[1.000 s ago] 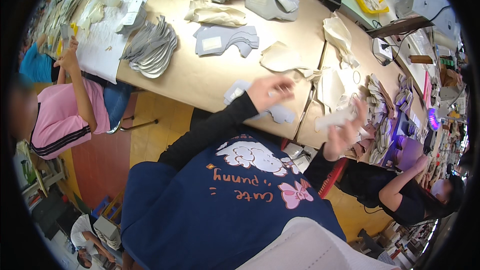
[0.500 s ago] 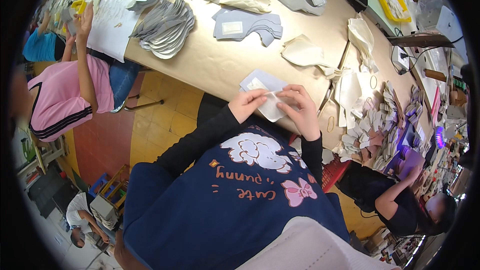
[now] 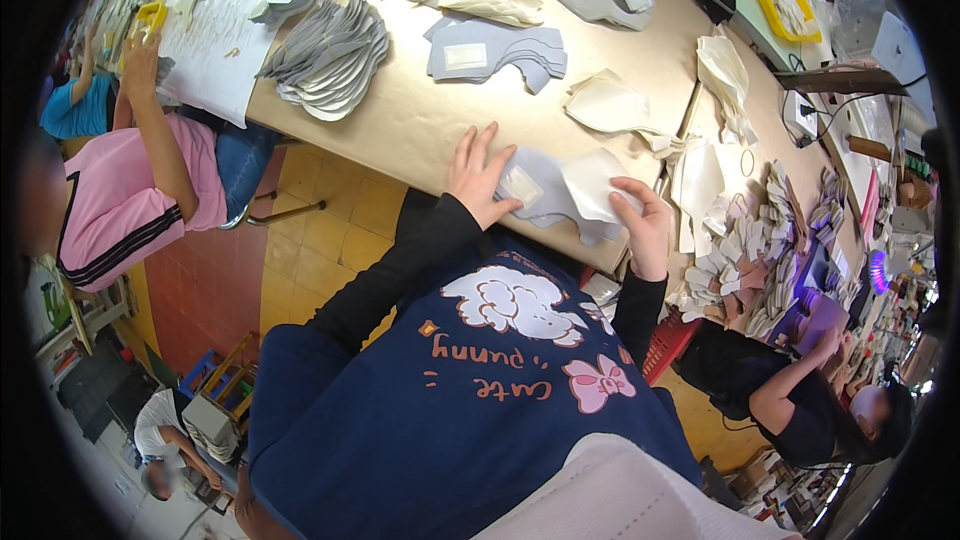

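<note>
On the near edge of the table lies a grey cut piece (image 3: 545, 202) with a pale rectangular patch (image 3: 521, 184) on its left part. My left hand (image 3: 478, 178) rests at its left end, fingers spread flat and thumb by the patch; nothing is held in it. Thumb and fingers of my right hand (image 3: 645, 222) pinch the right edge of a cream sheet piece (image 3: 590, 180), which overlaps the right part of the grey piece. Whether the sheet touches the grey piece along its whole length, I cannot tell.
Beyond my hands lie stacked grey pieces (image 3: 500, 52), cream sheets (image 3: 612, 102) and a fanned grey pile (image 3: 330, 60). Many small pieces (image 3: 745, 270) heap up at the right. A pink-shirted person (image 3: 150, 190) works at the left, another in dark clothes (image 3: 790, 400) at the right.
My hands were together, both fingering the cream sheet near the table edge. Now they are apart: the left lies flat on the left, while the right has moved right with the sheet.
</note>
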{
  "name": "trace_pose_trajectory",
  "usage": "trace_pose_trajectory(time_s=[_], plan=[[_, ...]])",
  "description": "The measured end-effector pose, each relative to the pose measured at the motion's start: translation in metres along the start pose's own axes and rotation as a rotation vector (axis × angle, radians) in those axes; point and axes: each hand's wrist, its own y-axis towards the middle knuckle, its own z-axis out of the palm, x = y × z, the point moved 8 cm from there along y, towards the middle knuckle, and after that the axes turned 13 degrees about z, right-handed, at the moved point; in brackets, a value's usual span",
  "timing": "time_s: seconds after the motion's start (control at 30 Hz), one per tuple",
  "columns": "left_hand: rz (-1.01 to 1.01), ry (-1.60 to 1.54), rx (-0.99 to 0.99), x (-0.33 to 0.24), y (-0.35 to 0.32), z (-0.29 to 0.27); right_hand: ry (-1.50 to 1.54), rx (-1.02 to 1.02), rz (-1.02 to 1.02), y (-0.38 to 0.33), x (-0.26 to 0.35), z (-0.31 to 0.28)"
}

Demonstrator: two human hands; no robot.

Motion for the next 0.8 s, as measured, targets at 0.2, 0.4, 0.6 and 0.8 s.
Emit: trace_pose_trajectory(time_s=[0.2, 0.4, 0.6, 0.8], plan=[[-0.066, -0.211, 0.009, -0.009, -0.005, 0.01, 0.081, -0.114, 0.0, -0.008, -0.002, -0.031], [-0.218, -0.136, 0.071, -0.001, 0.004, 0.016, 0.107, -0.117, -0.014, -0.01, -0.003, -0.031], [-0.075, -0.443, 0.182, -0.008, 0.009, 0.024, 0.106, -0.136, -0.025, -0.013, 0.001, -0.035], [-0.006, -0.433, 0.057, -0.005, 0.005, 0.011, 0.125, -0.158, -0.029, -0.014, 0.001, -0.048]])
